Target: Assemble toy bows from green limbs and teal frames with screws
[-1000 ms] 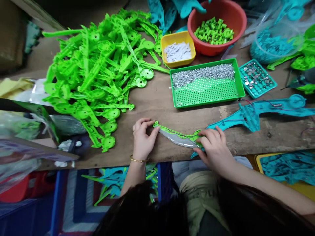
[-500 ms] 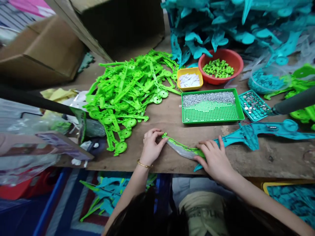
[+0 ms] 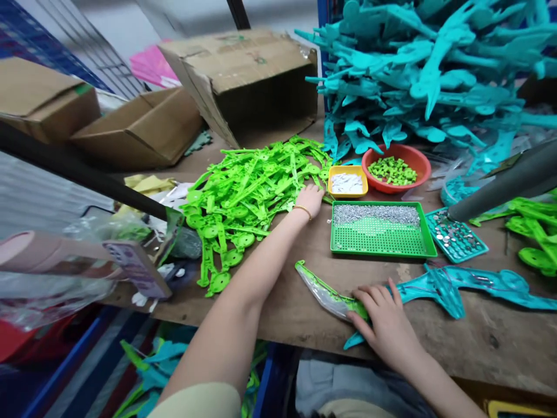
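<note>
My left hand (image 3: 310, 201), with a gold bangle at the wrist, reaches forward to the right edge of a pile of bright green plastic parts (image 3: 243, 186). Its fingers point down and are partly hidden, so their grip is unclear. Near the table's front edge, my right hand (image 3: 385, 316) is closed on the right end of a curved green plastic part with a clear blade-shaped piece (image 3: 326, 293). Under and beside that hand lies a long teal plastic part (image 3: 452, 284) with thin wiring in it; its pointed tip shows below the fingers.
A yellow dish (image 3: 348, 193) holds white strips, and a red bowl (image 3: 424, 174) small green pieces. The green tray (image 3: 383, 249) has tiny metal parts; a teal tray (image 3: 476, 249) has round metal pieces. Teal parts (image 3: 418, 87) are heaped behind. A dark pole (image 3: 500, 180) juts in right.
My left hand has let go of the curved green part's left end and moved forward to the green pile. My right hand stays on that part. The camera view has tilted up.
</note>
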A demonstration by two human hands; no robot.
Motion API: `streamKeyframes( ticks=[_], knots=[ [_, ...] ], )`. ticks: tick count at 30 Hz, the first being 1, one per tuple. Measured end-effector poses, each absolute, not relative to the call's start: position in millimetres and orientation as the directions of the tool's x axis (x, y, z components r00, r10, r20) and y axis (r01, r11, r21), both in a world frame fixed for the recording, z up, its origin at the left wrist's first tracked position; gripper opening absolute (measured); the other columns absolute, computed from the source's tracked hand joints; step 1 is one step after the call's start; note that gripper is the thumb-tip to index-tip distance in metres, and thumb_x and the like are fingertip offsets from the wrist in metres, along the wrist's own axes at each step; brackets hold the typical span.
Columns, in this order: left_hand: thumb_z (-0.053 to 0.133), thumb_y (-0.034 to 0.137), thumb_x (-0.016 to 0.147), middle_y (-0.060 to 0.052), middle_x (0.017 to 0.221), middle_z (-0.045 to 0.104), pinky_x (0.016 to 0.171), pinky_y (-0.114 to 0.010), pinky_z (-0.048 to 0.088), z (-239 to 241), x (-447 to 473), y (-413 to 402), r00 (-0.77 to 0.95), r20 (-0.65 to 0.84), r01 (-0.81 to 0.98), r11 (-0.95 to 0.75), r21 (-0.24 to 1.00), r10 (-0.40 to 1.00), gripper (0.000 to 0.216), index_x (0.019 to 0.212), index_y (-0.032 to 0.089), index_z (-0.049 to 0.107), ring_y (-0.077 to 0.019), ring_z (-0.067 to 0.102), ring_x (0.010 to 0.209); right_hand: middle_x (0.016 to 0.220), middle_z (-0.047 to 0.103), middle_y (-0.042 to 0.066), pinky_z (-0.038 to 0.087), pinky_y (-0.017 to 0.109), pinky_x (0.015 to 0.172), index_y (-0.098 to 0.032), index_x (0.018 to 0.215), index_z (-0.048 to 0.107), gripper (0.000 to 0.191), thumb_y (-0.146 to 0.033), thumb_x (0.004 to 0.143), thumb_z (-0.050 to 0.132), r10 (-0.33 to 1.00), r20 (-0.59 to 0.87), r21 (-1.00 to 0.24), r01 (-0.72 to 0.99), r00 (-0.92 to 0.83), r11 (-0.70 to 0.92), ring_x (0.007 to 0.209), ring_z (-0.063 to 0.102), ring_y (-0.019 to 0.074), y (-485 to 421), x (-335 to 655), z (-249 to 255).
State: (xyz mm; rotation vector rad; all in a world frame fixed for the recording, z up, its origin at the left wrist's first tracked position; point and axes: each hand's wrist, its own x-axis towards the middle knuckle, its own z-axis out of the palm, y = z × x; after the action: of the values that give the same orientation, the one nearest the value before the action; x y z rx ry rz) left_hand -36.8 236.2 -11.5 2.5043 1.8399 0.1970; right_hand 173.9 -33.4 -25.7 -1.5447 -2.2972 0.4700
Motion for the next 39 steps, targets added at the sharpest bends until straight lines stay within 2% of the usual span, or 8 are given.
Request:
streamKeyframes(
  ticks=[5, 10, 16, 20, 23, 28, 34, 39],
  knots=[
    [0.044, 0.007, 0.083, -0.016, 0.092, 0.065, 0.100, -0.045, 0.039, -10, -74, 242, 0.300, 0.123, 0.929, -0.319, 0.187, 0.946, 0.026, 0.085, 0.014, 0.069, -0.0279, 0.061, 0.103, 0.109, 0.066, 0.003, 0.024, 0.057, 0.112, -0.026, 0.113, 0.059, 0.027, -0.040, 0.089, 0.058, 0.925, 0.118, -0.457, 0.808, -0.360, 0.373, 0.106, 0.058, 0.0230, -35, 173, -30],
    [0.052, 0.006, 0.077, -0.009, 0.096, 0.068, 0.106, -0.042, 0.038, -5, -105, 221, 0.235, 0.271, 0.832, -0.338, 0.440, 0.933, 0.019, 0.083, 0.018, 0.066, -0.0244, 0.060, 0.106, 0.118, 0.064, 0.006, 0.026, 0.059, 0.111, -0.024, 0.116, 0.058, 0.031, -0.041, 0.090, 0.057, 0.919, 0.112, -0.413, 0.823, -0.378, 0.389, 0.112, 0.057, 0.0245, -33, 176, -30],
    [0.043, 0.020, 0.092, -0.003, 0.114, 0.064, 0.099, -0.035, 0.044, 38, -139, 198, -0.288, 0.483, 0.415, -0.346, 0.841, 0.827, 0.021, 0.112, 0.019, 0.051, -0.0154, 0.059, 0.110, 0.120, 0.063, 0.009, 0.026, 0.063, 0.110, -0.023, 0.116, 0.058, 0.032, -0.043, 0.092, 0.052, 0.903, 0.173, -0.365, 0.826, -0.394, 0.430, 0.114, 0.058, 0.0262, -29, 188, -26],
    [0.048, 0.024, 0.088, -0.005, 0.105, 0.068, 0.096, -0.041, 0.048, 71, -156, 160, -0.382, 0.411, 0.197, -0.362, 0.911, 0.828, 0.017, 0.105, 0.020, 0.051, -0.0163, 0.065, 0.100, 0.122, 0.061, 0.011, 0.029, 0.065, 0.107, -0.023, 0.113, 0.059, 0.030, -0.042, 0.091, 0.053, 0.893, 0.267, -0.414, 0.794, -0.362, 0.445, 0.115, 0.058, 0.0287, -20, 194, -23],
    [0.055, 0.025, 0.079, -0.006, 0.096, 0.069, 0.092, -0.045, 0.050, 76, -140, 112, -0.269, 0.212, -0.022, -0.226, 0.974, 0.939, 0.015, 0.093, 0.020, 0.053, -0.0198, 0.067, 0.094, 0.124, 0.061, 0.013, 0.042, 0.054, 0.102, -0.022, 0.116, 0.058, 0.033, -0.042, 0.091, 0.053, 0.905, 0.323, -0.601, 0.678, -0.277, 0.423, 0.116, 0.057, 0.0282, -11, 187, -12],
    [0.042, 0.013, 0.068, 0.000, 0.070, 0.051, 0.090, -0.046, 0.050, 65, -84, 45, -0.020, -0.120, -0.331, 0.106, 0.938, 0.993, 0.015, 0.079, 0.023, 0.045, -0.0154, 0.059, 0.071, 0.127, 0.063, 0.010, 0.053, 0.035, 0.094, -0.023, 0.130, 0.052, 0.038, -0.039, 0.098, 0.040, 0.931, 0.134, -0.916, 0.316, -0.339, 0.247, 0.113, 0.063, 0.0186, -14, 158, 13],
    [0.040, 0.014, 0.064, 0.003, 0.057, 0.026, 0.080, -0.046, 0.051, 47, -55, 24, -0.059, -0.160, -0.407, 0.122, 0.905, 0.985, 0.012, 0.068, 0.023, 0.033, -0.0141, 0.042, 0.052, 0.132, 0.058, 0.011, 0.052, 0.031, 0.096, -0.021, 0.127, 0.055, 0.037, -0.036, 0.093, 0.049, 0.881, 0.098, -0.905, 0.326, -0.463, 0.272, 0.123, 0.056, 0.0190, -30, 139, 18],
    [0.042, 0.015, 0.067, -0.002, 0.077, 0.059, 0.078, -0.038, 0.053, 15, -64, 21, -0.097, -0.190, -0.147, 0.175, 0.973, 0.977, 0.027, 0.091, 0.021, 0.053, -0.0152, 0.060, 0.073, 0.124, 0.060, 0.012, 0.051, 0.036, 0.098, -0.020, 0.126, 0.057, 0.038, -0.037, 0.092, 0.052, 0.883, 0.189, -0.784, 0.476, -0.429, 0.399, 0.115, 0.060, 0.0215, -27, 165, 11]
  ],
)
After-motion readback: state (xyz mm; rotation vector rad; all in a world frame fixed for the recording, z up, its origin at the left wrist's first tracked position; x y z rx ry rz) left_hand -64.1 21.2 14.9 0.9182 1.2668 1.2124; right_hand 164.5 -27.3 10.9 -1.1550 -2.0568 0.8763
